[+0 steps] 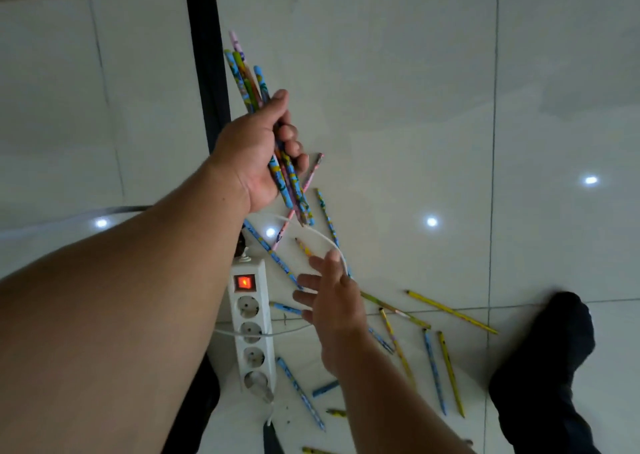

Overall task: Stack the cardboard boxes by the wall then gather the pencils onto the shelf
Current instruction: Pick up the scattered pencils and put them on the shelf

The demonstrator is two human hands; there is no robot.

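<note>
My left hand (258,155) is closed around a bundle of patterned pencils (247,79), held above the tiled floor next to a black post. My right hand (330,301) reaches down with fingers spread, empty, just over a short orange pencil (304,247) and a thin white cable loop (311,231). Several loose pencils lie scattered on the floor: blue ones (325,214), yellow ones (450,311) and a pink one (313,173). No cardboard boxes or shelf surface show.
A white power strip (252,329) with a lit red switch lies on the floor below my hands. A black vertical post (204,55) stands at the upper left. A dark-clad foot (550,360) rests at the right. Glossy pale tiles (450,107) reflect ceiling lights.
</note>
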